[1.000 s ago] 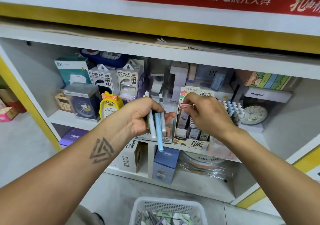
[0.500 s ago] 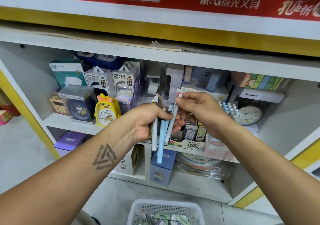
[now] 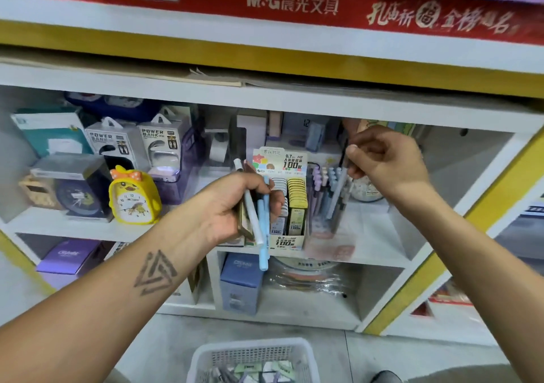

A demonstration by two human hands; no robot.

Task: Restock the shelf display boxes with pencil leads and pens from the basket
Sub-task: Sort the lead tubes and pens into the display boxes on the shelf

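The left hand (image 3: 232, 206) grips a bunch of white and blue pens (image 3: 259, 220) before the pencil lead display box (image 3: 287, 206). At three o'clock, the right hand (image 3: 385, 162) pinches one pale pen (image 3: 338, 192) over the pen display box (image 3: 326, 203). The white basket (image 3: 250, 356) sits at six o'clock on the floor.

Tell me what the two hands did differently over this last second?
The right hand, earlier at the pencil-lead display box, took one pale pen from the left hand's bundle and carried it right, over the pen display box, pinching its top end. The left hand kept gripping the remaining pens in front of the shelf. The yellow duck clock and basket stayed put.
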